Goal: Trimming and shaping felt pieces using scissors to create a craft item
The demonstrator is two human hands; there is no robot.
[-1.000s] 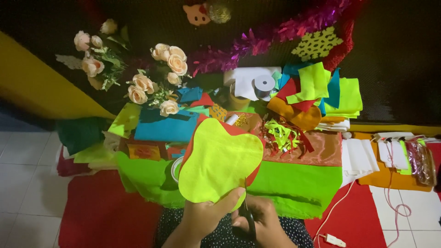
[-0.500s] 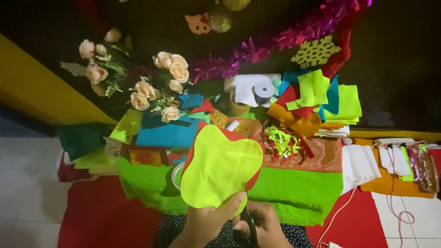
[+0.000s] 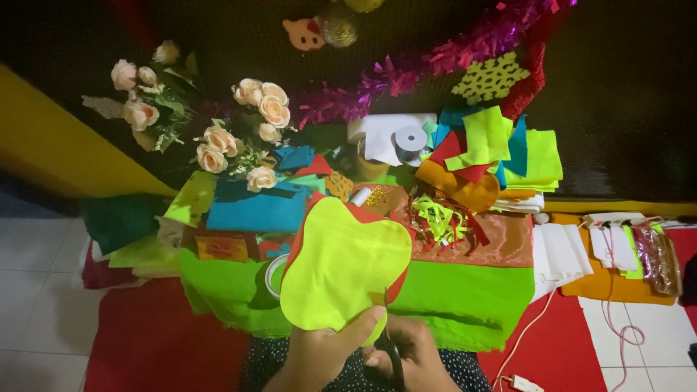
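- Two hands worked at the bottom edge: left hand (image 3: 327, 356) pinched the yellow-green lobed felt cutout (image 3: 345, 268), right hand (image 3: 414, 359) was closed on dark scissors (image 3: 392, 356).
- Cutout, backed by red felt (image 3: 396, 287), was held upright above the green cloth (image 3: 465, 297); blades sat at its lower edge, outline looked nearly complete.
- Felt scrap strips (image 3: 439, 218) lay beyond.
- Stacked coloured felt sheets (image 3: 508, 156) sat farthest, seemingly uncut.

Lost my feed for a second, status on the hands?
Left hand grips yellow felt shape. Right hand works scissors at its lower edge. Nothing blocking.
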